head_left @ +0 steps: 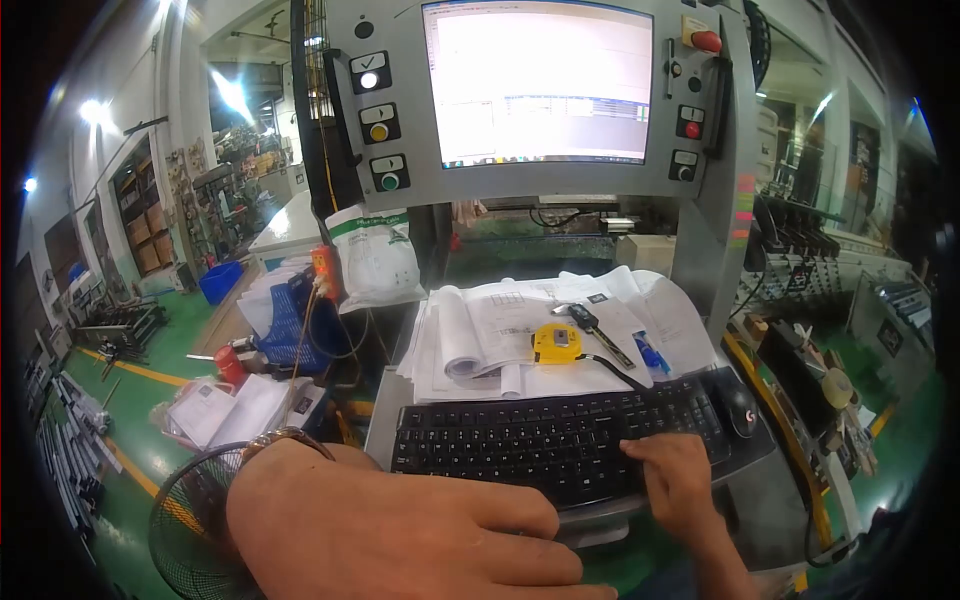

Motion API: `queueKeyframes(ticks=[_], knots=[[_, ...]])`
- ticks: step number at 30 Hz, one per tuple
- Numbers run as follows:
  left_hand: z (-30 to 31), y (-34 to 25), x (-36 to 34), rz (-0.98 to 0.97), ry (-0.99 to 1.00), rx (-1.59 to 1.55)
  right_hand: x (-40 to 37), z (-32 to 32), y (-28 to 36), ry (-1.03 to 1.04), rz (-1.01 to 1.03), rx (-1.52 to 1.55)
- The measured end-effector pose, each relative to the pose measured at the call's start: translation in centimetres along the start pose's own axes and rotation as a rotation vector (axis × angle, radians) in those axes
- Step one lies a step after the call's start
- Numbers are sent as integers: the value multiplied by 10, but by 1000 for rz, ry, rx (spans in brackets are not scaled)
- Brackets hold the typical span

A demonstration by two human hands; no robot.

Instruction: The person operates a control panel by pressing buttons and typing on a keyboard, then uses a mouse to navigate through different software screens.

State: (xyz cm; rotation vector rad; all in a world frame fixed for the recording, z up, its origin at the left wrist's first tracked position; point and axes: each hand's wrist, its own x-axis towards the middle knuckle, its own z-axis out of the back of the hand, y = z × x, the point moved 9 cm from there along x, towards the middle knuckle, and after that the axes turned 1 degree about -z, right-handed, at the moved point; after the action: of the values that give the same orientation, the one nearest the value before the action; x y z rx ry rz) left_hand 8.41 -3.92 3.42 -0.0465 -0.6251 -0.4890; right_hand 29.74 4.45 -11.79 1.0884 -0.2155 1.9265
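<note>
My right hand (677, 485) is over the right part of a black keyboard (510, 450), one finger stretched out onto the keys and the others bent and partly hidden. Nothing shows in that hand. Large in the foreground, my left hand (390, 525) reaches across in front of the keyboard's near edge, its fingers stretched to the right and slightly apart. No object is visible in it; its palm side is hidden. A black mouse (738, 410) sits right of the keys. Behind the keyboard, a yellow tape measure (556, 344) and a digital caliper (600, 335) lie on printed sheets (490, 320).
A control panel with a lit screen (540, 90) and push buttons stands ahead. Blue pens (651, 352) lie by the caliper. A white plastic bag (375, 260) hangs left of the papers. A black mesh basket (195, 520) is at lower left, a red-capped container (229, 365) beyond it.
</note>
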Motion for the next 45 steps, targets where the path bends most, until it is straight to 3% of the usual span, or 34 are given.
queueKeyframes(ticks=[15, 20, 23, 45], knots=[[0, 1, 0, 2, -23, -6, 1, 0, 1, 6, 4, -7], [9, 2, 7, 87, -20, -91, 1, 1, 1, 5, 1, 0], [1, 1, 1, 6, -23, -4, 0, 1, 0, -2, 1, 7], [0, 2, 3, 16, -26, -23, 1, 2, 0, 28, -14, 16]])
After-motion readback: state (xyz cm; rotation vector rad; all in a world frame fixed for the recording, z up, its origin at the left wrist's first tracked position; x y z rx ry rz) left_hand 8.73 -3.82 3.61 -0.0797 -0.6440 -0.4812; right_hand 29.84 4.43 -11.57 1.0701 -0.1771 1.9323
